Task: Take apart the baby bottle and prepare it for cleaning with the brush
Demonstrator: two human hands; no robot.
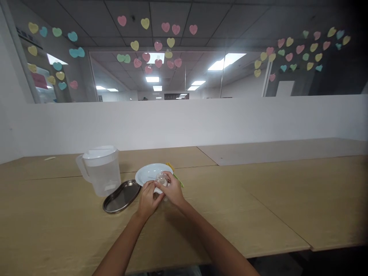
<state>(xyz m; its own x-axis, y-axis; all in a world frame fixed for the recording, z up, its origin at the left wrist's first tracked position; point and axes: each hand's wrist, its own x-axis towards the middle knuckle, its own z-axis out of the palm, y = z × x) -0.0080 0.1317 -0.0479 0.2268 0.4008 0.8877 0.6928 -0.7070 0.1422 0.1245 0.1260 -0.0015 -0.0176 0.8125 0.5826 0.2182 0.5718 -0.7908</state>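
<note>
Both my hands meet over the wooden table (201, 214), just in front of a white plate (149, 172). My left hand (147, 201) and my right hand (171, 193) are closed around a small clear glass object (161, 180), which looks like a cup or jar held between them. A yellow and green utensil (176, 174) lies at the plate's right edge. A dark metal oval tray (122, 196) sits to the left of my hands, and a translucent plastic pitcher with a white lid (100, 170) stands behind it.
A white partition wall (201, 119) runs along the table's far side. Glass panels above it carry several coloured heart-shaped stickers (156, 46). The table's front right edge (301, 245) drops to a dark floor.
</note>
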